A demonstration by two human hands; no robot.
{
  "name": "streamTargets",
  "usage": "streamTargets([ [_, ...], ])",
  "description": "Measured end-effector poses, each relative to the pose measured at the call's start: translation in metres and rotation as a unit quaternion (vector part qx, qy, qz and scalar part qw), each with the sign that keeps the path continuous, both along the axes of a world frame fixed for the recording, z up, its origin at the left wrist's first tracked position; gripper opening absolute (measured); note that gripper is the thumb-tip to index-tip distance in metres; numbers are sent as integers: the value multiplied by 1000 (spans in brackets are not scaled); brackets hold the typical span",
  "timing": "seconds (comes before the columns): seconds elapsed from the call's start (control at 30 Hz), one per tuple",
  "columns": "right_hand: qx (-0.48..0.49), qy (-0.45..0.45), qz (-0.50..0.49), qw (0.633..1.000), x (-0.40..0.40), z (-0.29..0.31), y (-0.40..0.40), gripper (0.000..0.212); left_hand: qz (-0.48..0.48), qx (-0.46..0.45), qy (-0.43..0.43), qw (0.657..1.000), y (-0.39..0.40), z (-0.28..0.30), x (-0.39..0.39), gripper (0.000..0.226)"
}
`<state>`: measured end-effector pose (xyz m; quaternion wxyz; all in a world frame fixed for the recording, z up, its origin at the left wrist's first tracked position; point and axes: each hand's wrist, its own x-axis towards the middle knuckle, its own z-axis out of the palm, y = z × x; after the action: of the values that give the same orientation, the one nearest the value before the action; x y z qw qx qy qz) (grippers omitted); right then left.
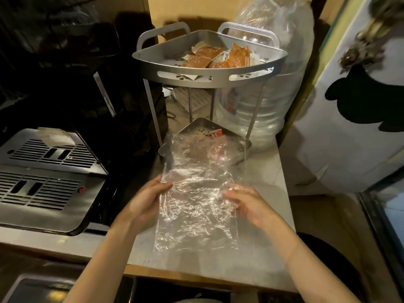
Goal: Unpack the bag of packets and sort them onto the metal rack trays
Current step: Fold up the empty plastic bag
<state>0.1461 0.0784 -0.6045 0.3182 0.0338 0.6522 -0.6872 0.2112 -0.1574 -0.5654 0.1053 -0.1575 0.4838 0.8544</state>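
Holding a clear plastic bag [194,193] at lower centre of the frame, both hands grip its side edges. The left hand [146,202] pinches the bag's left edge, thumb on top; the right hand [247,204] has its fingers curled around the right edge. The bag is crumpled and see-through, stretched out flat above the counter [269,171], and nothing can be made out inside it.

Behind the bag, at upper centre, stands a metal rack [207,77] with two corner-shaped trays. The top tray [153,62] holds a loose heap of orange packets [216,56] with some white ones among them. The bottom tray [192,125] sits on the counter just beyond the bag's far edge and is partly hidden by it; a red-and-white packet [215,133] shows in it, and more red shows blurred through the plastic.

Right of the rack stands a large water bottle [260,119] wrapped in clear plastic. At the left of the frame is a dark machine with a slotted metal grille [48,167] and a small red button [82,189].
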Motion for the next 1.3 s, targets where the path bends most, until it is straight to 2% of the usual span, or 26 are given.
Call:
streamTargets([
  [0.07,-5,26,-14,1000,-4,4,4,31,-6,-46,-14,999,2,0,-1,18],
  [0.13,14,34,-14,999,-7,7,9,21,-37,-55,-30,997,1,-2,-4,18],
  [0.27,41,29,17,999,-10,14,17,28,-62,-84,-28,994,-8,-6,-9,30],
  [0.37,-10,18,15,1000,-14,16,22,28,-45,-10,-9,999,-5,-4,-9,30],
  [0.43,-33,8,2,999,-14,17,22,25,-48,9,10,999,-4,-4,-8,27],
  [0.5,-44,6,-10,999,-14,15,25,29,-56,-20,29,998,-5,-4,-7,18],
  [0.57,-59,14,-6,998,-12,16,25,16,-68,-55,55,995,-6,-2,-5,5],
  [0.6,-75,24,5,997,-13,17,25,6,-83,-69,68,992,-8,-2,-6,21],
  [0.67,-103,32,46,993,-17,13,27,33,-120,-75,74,987,-9,-1,-5,44],
  [0.7,-102,36,63,992,-18,14,28,37,-145,-70,76,984,-11,0,-5,46],
  [0.83,-103,48,101,988,-25,18,29,19,-286,-17,105,952,-18,5,-7,29],
  [0.93,-98,31,132,986,-29,26,30,17,-343,17,48,938,-16,6,-13,38],
  [1.0,-80,37,181,979,-31,33,28,19,-360,-68,3,931,-8,5,-19,48],
  [1.07,-22,37,216,975,-36,33,26,32,-419,-225,1,879,6,10,-21,52],
  [1.1,5,38,224,974,-37,37,24,34,-450,-267,16,852,12,10,-22,45],
  [1.13,19,45,236,971,-37,41,22,30,-465,-281,34,839,17,11,-23,34],
  [1.2,0,25,235,972,-39,48,21,22,-455,-259,49,850,24,11,-24,12],
  [1.23,-18,16,212,977,-35,52,24,22,-436,-235,52,867,24,10,-24,12],
  [1.27,-47,-17,166,985,-31,56,26,26,-409,-206,51,887,24,10,-24,14],
  [1.3,-92,-52,112,988,-30,57,26,39,-381,-176,48,907,23,9,-24,15],
])
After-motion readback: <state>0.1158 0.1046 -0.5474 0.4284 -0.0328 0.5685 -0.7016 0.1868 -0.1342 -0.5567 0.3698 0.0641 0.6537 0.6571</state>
